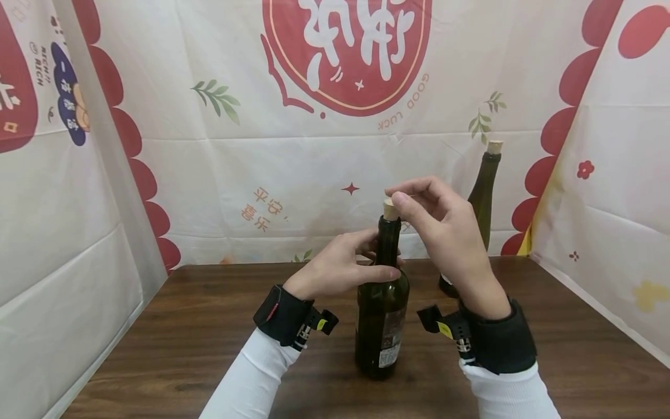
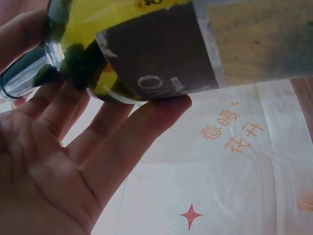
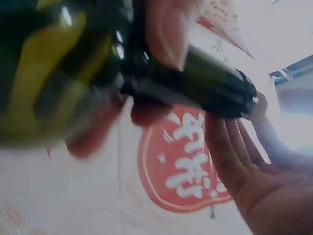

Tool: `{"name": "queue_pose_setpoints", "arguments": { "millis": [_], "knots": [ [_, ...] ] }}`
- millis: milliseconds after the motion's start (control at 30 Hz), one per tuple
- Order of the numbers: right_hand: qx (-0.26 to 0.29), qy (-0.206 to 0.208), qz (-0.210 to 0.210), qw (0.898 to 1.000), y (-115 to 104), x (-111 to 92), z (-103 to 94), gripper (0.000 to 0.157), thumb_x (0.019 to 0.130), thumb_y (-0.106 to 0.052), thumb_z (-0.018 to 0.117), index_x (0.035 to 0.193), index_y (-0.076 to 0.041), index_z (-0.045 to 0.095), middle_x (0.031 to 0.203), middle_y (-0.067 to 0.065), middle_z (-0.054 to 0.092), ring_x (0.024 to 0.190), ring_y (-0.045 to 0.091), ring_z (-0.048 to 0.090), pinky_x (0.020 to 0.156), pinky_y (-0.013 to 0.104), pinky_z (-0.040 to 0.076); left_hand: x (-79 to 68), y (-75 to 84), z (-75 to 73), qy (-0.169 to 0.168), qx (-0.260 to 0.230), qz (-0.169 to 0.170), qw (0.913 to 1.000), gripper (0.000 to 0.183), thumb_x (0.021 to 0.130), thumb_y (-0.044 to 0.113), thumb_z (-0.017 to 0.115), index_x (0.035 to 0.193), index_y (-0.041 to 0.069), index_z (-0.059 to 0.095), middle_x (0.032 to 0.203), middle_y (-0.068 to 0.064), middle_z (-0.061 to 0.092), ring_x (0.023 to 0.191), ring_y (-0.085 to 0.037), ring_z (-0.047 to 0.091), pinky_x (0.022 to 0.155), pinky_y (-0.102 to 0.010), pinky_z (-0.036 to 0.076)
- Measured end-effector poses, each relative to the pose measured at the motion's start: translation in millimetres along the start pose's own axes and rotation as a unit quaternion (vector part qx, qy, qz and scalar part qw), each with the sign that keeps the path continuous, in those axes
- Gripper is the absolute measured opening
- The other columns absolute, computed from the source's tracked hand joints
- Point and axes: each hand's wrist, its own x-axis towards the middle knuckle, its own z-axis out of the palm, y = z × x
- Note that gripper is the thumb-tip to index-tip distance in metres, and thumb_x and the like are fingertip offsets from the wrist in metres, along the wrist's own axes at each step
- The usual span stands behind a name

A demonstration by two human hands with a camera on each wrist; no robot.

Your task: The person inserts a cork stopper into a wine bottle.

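A dark green glass bottle (image 1: 379,331) with a paper label stands upright on the table. My left hand (image 1: 337,267) curls round its neck and shoulder, thumb lying across the front. Part of that hand is hidden behind the neck. In the left wrist view, fingers (image 2: 146,122) reach along the glass as far as the dark label (image 2: 151,54). A pale cork (image 1: 389,210) sticks up from the bottle's mouth. Thumb and fingers of my right hand (image 1: 452,235) pinch it at the top. The right wrist view has the neck (image 3: 205,83) with both hands beside it.
Behind my right hand stands a second green bottle (image 1: 484,203), also with a cork (image 1: 494,147) in its mouth. The brown wooden table (image 1: 209,337) is bounded by printed cloth walls (image 1: 209,186) at the back and sides. Both wrists wear black straps with small cameras.
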Motion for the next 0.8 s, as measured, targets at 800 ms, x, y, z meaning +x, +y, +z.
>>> {"name": "queue_pose_setpoints", "arguments": {
  "millis": [800],
  "knots": [
    [0.317, -0.089, 0.093, 0.94, 32, 6, 33.1, 0.051, 0.115, -0.043, 0.037, 0.092, -0.011, 0.07, 0.07, 0.004, 0.062, 0.061, 0.02, 0.062, 0.066, 0.037, 0.055, -3.3, -15.9, -2.5, -0.002, -0.065, -0.032, 0.9973, 0.02, 0.095, 0.021, 0.082, 0.099, 0.011, 0.066, 0.094, 0.001, 0.066, 0.09, -0.014, 0.062, 0.082, -0.031, 0.055]
  ]
}}
